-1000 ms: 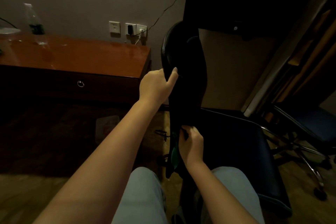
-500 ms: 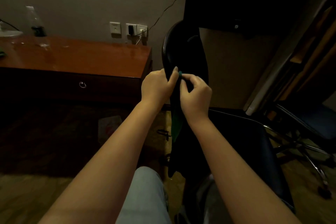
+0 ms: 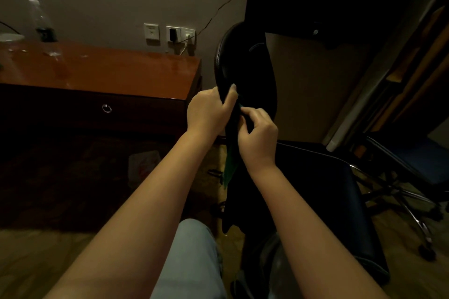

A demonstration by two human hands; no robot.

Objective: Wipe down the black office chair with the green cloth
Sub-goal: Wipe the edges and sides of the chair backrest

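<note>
Lately the right hand (image 3: pixel 257 136) has travelled up the near edge of the backrest (image 3: pixel 252 80) of the black office chair (image 3: pixel 315 177). A second ago it sat low, close to the seat (image 3: pixel 340 213); now it is level with the left hand (image 3: pixel 210 110) and just beside it. The right hand pinches the green cloth (image 3: pixel 230 168) against that edge with thumb and fingers curled on it, and the rest of the cloth hangs below the hand along the backrest. The left hand has not shifted: it is wrapped round the edge from the other side, steadying the chair. Reading: one upward pass along the edge looks done; the top curve above both hands and the seat are probably still to wipe. The left hand sits in the line of the stroke and would likely have to move before the cloth goes higher. Around: a wooden desk (image 3: pixel 102 70) to the left, apart from the chair, carries a clear water bottle (image 3: pixel 43 29). Wall sockets (image 3: pixel 170 33) sit behind it, with a cable (image 3: pixel 220 8) running up. A second chair (image 3: pixel 418 167) with chrome legs stands close on the right. Light is dim, so wiped and unwiped surface cannot be told apart.
</note>
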